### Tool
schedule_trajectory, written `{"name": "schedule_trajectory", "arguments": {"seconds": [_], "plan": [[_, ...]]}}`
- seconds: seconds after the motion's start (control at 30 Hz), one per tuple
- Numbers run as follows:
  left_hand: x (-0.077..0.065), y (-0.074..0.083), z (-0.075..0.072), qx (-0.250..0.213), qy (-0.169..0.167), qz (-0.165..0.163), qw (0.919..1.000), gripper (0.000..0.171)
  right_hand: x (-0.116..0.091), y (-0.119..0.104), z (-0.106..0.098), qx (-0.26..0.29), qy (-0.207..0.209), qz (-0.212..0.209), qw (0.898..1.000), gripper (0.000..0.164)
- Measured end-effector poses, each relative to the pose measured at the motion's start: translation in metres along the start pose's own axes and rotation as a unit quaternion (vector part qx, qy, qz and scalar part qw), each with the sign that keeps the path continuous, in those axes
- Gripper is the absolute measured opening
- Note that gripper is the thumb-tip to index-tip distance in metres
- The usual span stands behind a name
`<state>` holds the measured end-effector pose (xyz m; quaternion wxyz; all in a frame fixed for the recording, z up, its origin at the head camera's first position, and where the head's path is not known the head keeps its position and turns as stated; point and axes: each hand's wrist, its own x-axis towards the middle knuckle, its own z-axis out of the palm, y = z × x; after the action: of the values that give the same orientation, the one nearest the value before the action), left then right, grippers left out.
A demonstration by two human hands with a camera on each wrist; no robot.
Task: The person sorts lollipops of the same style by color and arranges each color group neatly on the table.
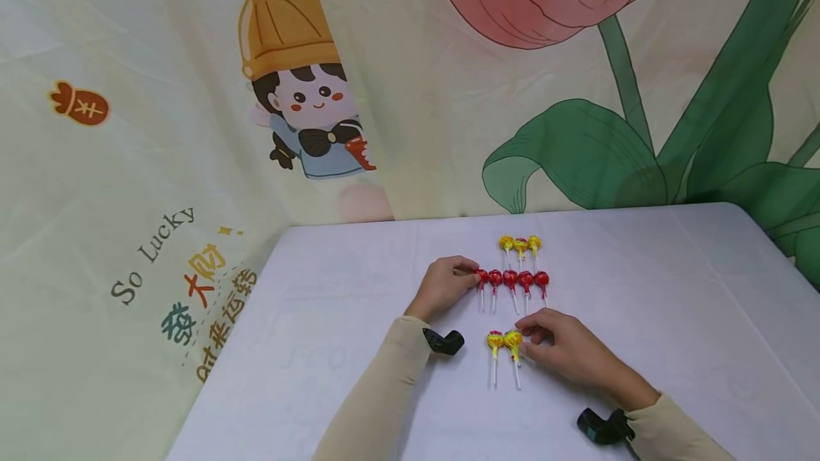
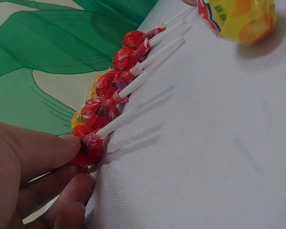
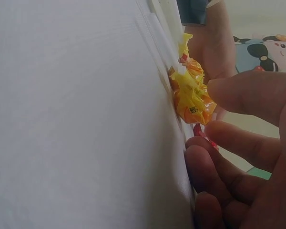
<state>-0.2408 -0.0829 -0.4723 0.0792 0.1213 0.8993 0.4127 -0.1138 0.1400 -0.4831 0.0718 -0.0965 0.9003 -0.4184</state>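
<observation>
In the head view, several red lollipops (image 1: 510,279) lie in a row with their white sticks toward me. My left hand (image 1: 445,287) pinches the leftmost red lollipop (image 2: 89,149) by its wrapped head, thumb on the near side. Closer to me lie two yellow lollipops side by side. My right hand (image 1: 572,348) holds the head of the right yellow lollipop (image 1: 513,341) between thumb and index finger, the other fingers curled low by the cloth. The left yellow lollipop (image 1: 495,341) lies beside it.
Beyond the red row, three yellow lollipops (image 1: 521,245) lie side by side. A white cloth (image 1: 333,347) covers the table. Behind its far edge hangs a printed curtain (image 1: 410,91). Each wrist wears a black camera (image 1: 443,341).
</observation>
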Motion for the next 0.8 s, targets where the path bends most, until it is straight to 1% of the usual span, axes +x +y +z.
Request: {"name": "schedule_trajectory", "arguments": {"seconds": [0.13, 0.27, 0.4, 0.5, 0.6, 0.7, 0.8], "plan": [[-0.002, 0.001, 0.001, 0.001, 0.002, -0.003, 1.0, 0.018, 0.0, -0.001, 0.0, -0.002, 0.0, 0.003, 1.0, 0.03], [-0.003, 0.001, 0.0, -0.002, 0.006, 0.001, 1.0, 0.023, 0.0, 0.0, 0.0, -0.005, 0.001, 0.003, 1.0, 0.03], [-0.003, -0.001, 0.0, -0.018, 0.011, 0.013, 0.9997, 0.029, 0.001, 0.002, 0.002, -0.013, 0.004, -0.001, 1.0, 0.03], [-0.002, -0.002, 0.0, -0.026, 0.012, 0.013, 0.9995, 0.031, 0.001, 0.003, 0.003, -0.015, 0.007, -0.003, 1.0, 0.03], [-0.003, -0.004, 0.0, -0.029, 0.017, 0.01, 0.9994, 0.03, 0.001, 0.004, 0.004, -0.019, 0.01, -0.003, 1.0, 0.03], [-0.005, -0.008, -0.001, -0.043, 0.027, 0.013, 0.9986, 0.028, 0.002, 0.004, 0.005, -0.023, 0.012, 0.0, 1.0, 0.03], [-0.01, -0.012, -0.003, -0.056, 0.031, 0.018, 0.9978, 0.025, 0.002, 0.005, 0.006, -0.025, 0.012, 0.001, 1.0, 0.029]]}}
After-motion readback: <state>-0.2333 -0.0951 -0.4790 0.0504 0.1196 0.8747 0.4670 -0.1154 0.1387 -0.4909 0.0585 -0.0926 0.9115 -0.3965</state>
